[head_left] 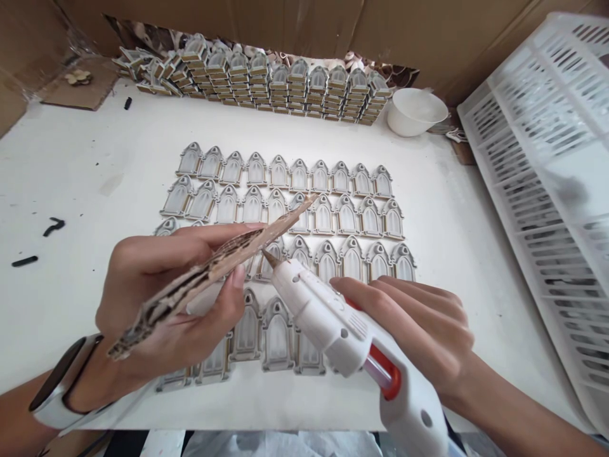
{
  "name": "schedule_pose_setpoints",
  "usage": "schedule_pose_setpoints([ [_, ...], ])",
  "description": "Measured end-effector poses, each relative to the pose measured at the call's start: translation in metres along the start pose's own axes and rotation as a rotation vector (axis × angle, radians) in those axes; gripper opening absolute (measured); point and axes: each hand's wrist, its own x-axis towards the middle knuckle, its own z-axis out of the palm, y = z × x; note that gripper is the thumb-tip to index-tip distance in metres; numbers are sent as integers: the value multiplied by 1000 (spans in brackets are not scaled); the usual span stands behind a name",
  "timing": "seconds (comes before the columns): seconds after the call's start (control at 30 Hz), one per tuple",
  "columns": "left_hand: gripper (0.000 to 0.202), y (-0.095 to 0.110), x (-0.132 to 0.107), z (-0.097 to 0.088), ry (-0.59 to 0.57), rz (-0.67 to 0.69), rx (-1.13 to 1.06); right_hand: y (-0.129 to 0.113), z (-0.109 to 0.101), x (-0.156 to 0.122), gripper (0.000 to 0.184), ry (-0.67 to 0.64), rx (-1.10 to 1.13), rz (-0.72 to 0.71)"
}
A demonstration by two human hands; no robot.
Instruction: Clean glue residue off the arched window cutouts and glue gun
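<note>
My left hand (185, 285) grips a piece of corrugated cardboard (228, 259), held edge-on and slanting up to the right. In my right hand (413, 317) is a white hot glue gun (323, 311) with red parts and a clear glue stick showing at its back. The gun's nozzle points up and left, at or very near the underside of the cardboard; whether they touch I cannot tell. Beneath both hands, small grey arched window-shaped pieces (277, 333) lie in rows on the white table (451, 209). My hands and the cardboard cover some of them.
Stacks of similar arched pieces (257, 79) line the back, beside a white bowl (416, 113). A white plastic crate (537, 158) stands at the right. Small black bits (54, 226) and a flat cardboard scrap (83, 89) lie at the left. Cardboard walls (295, 25) enclose the back.
</note>
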Motion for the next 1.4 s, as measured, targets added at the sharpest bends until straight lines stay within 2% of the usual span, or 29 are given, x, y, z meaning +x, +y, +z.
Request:
schedule_pose_setpoints([
  [0.37, 26, -1, -3, -2, 6, -10, -7, 2, 2, -1, 38, 4, 6, -16],
  [0.63, 29, 4, 3, -1, 17, -3, 10, 1, 2, -1, 24, 5, 5, -3],
  [1.03, 27, -1, -1, -1, 8, -20, -1, 2, 2, -3, 32, 7, 1, -9],
  [1.4, 28, -2, -3, -2, 6, -1, 10, 1, 2, -1, 31, 2, 0, 5],
])
